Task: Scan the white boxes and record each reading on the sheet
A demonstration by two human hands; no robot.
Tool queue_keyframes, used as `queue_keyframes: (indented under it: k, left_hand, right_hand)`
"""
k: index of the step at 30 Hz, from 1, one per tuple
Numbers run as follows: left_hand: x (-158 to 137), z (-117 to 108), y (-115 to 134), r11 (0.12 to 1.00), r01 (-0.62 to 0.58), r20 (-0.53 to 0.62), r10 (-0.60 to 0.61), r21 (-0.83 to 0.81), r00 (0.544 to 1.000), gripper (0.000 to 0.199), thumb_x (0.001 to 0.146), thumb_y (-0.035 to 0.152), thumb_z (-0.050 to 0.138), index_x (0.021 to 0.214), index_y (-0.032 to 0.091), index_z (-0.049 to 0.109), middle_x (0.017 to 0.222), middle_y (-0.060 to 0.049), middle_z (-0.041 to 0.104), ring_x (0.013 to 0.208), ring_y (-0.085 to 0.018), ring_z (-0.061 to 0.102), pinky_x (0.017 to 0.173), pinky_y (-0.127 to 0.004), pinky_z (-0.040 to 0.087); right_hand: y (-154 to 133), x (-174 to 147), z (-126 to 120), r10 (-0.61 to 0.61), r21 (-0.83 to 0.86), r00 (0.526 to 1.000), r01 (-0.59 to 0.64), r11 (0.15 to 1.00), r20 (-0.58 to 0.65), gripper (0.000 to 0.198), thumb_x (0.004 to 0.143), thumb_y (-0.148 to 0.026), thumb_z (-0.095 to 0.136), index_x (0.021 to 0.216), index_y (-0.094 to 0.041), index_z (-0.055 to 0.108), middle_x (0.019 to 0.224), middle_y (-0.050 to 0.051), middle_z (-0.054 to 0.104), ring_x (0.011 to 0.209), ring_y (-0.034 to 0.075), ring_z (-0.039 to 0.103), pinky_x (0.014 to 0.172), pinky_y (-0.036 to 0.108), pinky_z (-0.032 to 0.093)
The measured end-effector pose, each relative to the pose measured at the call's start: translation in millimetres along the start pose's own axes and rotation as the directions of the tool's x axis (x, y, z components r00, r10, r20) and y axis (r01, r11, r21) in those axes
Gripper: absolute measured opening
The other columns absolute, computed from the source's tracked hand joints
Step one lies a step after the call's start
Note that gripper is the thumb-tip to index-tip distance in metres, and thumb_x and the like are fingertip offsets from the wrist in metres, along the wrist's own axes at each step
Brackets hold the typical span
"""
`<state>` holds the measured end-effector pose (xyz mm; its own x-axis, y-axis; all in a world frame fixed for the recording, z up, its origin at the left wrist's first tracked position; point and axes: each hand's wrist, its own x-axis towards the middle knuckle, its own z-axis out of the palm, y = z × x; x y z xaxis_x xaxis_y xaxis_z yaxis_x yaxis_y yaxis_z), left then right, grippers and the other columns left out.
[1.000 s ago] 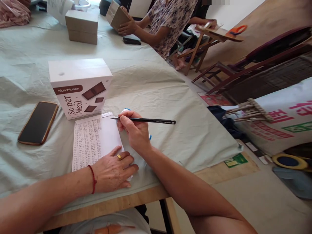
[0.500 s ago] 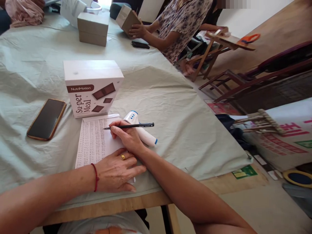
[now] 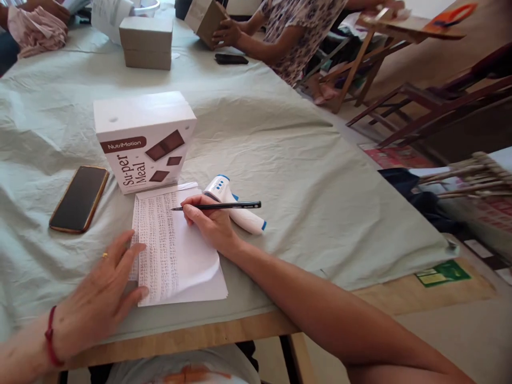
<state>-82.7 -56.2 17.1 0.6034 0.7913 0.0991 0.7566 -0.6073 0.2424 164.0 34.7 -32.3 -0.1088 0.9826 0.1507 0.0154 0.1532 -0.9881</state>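
Observation:
In my right hand point(image 3: 210, 224) is a black pen point(image 3: 236, 205), pinched between thumb and fingers, its tip over the paper near the written columns. The writing pad point(image 3: 196, 261) lies on the cloth, its left part filled with close handwriting and its right part blank. My left hand point(image 3: 108, 282), with a gold ring and a red cord bracelet, is spread at the pad's lower left edge, fingertips at the margin. A white infrared thermometer point(image 3: 244, 217) with blue ends lies just right of my right hand. Behind the pad stands a white "Super Meal" box point(image 3: 146, 144).
A phone point(image 3: 79, 198) lies left of the pad. Farther back stand a brown carton point(image 3: 146, 45) and a black object point(image 3: 231, 58). Across the table a person's hands point(image 3: 228, 33) hold another carton point(image 3: 203, 20). A wooden chair point(image 3: 412, 112) stands at the right.
My left hand has moved left from the lower part of the pad to its left edge, uncovering the page. My right hand keeps the pen almost in place. The view has shifted slightly.

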Motion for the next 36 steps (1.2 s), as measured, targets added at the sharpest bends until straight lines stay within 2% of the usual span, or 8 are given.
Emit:
queue_keyframes:
  k: [3, 7, 13, 19, 23, 29, 33, 36]
  left_hand:
    - [-9.8, 17.6, 13.3, 0.999, 0.039, -0.039, -0.039, 0.001, 0.998, 0.053, 0.096, 0.039, 0.055, 0.141, 0.015, 0.039, 0.154, -0.023, 0.032, 0.139, -0.04, 0.042, 0.102, -0.056, 0.053]
    - [-5.8, 24.7, 27.2, 0.997, 0.062, -0.088, -0.065, -0.041, 0.994, 0.051, 0.093, 0.036, 0.061, 0.135, 0.015, 0.042, 0.153, -0.025, 0.029, 0.139, -0.044, 0.039, 0.102, -0.063, 0.05]
    - [-0.8, 21.7, 31.2, 0.994, 0.093, -0.115, -0.099, -0.061, 0.988, 0.057, 0.087, 0.026, 0.064, 0.136, 0.013, 0.039, 0.157, -0.027, 0.018, 0.144, -0.045, 0.029, 0.105, -0.064, 0.048]
    - [0.3, 21.7, 30.6, 0.997, 0.081, -0.106, -0.082, -0.01, 0.991, 0.058, 0.086, 0.029, 0.066, 0.135, 0.013, 0.041, 0.156, -0.027, 0.022, 0.143, -0.046, 0.032, 0.103, -0.063, 0.05]
    - [-0.2, 22.1, 31.4, 0.996, 0.094, -0.095, -0.093, 0.002, 0.991, 0.061, 0.087, 0.031, 0.065, 0.138, 0.013, 0.038, 0.157, -0.028, 0.023, 0.139, -0.045, 0.04, 0.097, -0.059, 0.056]
    - [-1.8, 27.6, 34.8, 0.997, 0.075, -0.125, -0.077, -0.026, 0.989, 0.052, 0.09, 0.03, 0.061, 0.135, 0.015, 0.042, 0.154, -0.025, 0.03, 0.143, -0.044, 0.037, 0.101, -0.06, 0.053]
    - [0.3, 27.6, 34.9, 0.998, 0.044, -0.14, -0.051, -0.052, 0.989, 0.047, 0.091, 0.028, 0.061, 0.133, 0.015, 0.044, 0.154, -0.025, 0.03, 0.146, -0.043, 0.031, 0.106, -0.062, 0.049]
    - [2.8, 25.5, 36.2, 0.997, 0.05, -0.148, -0.059, -0.064, 0.987, 0.047, 0.091, 0.026, 0.06, 0.133, 0.013, 0.044, 0.154, -0.026, 0.027, 0.147, -0.044, 0.027, 0.109, -0.064, 0.045]
  right_hand:
    - [-3.4, -6.1, 0.8, -0.108, -0.132, 0.992, 0.115, 0.985, 0.057, 0.011, 0.086, -0.036, 0.063, 0.087, -0.025, 0.066, 0.078, 0.0, 0.066, 0.071, 0.015, 0.06, 0.07, 0.032, 0.052]
    - [-9.6, -10.8, 0.6, -0.213, -0.208, 0.969, 0.235, 0.949, 0.123, 0.011, 0.092, -0.034, 0.057, 0.091, -0.028, 0.066, 0.084, 0.001, 0.066, 0.079, 0.017, 0.061, 0.077, 0.035, 0.053]
    - [-6.7, -11.0, 1.1, -0.074, -0.175, 0.995, 0.06, 0.983, -0.074, 0.016, 0.093, -0.038, 0.053, 0.099, -0.027, 0.064, 0.086, 0.001, 0.066, 0.084, 0.019, 0.062, 0.084, 0.037, 0.05]
    - [-5.3, -12.5, 5.0, -0.051, -0.169, 0.982, 0.02, 0.985, -0.181, 0.019, 0.093, -0.038, 0.052, 0.103, -0.026, 0.063, 0.094, 0.002, 0.067, 0.094, 0.02, 0.061, 0.092, 0.04, 0.047]
    - [-11.0, -20.3, -3.0, -0.005, -0.228, 0.991, -0.026, 0.973, -0.136, 0.02, 0.092, -0.038, 0.054, 0.104, -0.027, 0.064, 0.099, 0.004, 0.068, 0.1, 0.023, 0.061, 0.097, 0.043, 0.045]
    - [-25.3, -63.7, -16.9, 0.024, -0.289, 0.997, -0.045, 0.956, -0.077, 0.02, 0.095, -0.033, 0.05, 0.111, -0.027, 0.062, 0.097, 0.003, 0.066, 0.09, 0.02, 0.063, 0.079, 0.034, 0.052]
    - [-22.4, -81.9, -12.0, -0.081, -0.296, 0.996, 0.089, 0.951, 0.04, 0.024, 0.092, -0.023, 0.053, 0.115, -0.028, 0.058, 0.107, 0.004, 0.063, 0.098, 0.02, 0.063, 0.088, 0.034, 0.052]
    - [-17.3, -82.6, -10.3, -0.138, -0.289, 0.989, 0.145, 0.946, 0.046, 0.032, 0.087, -0.017, 0.055, 0.117, -0.029, 0.057, 0.108, 0.005, 0.06, 0.102, 0.02, 0.061, 0.091, 0.036, 0.051]
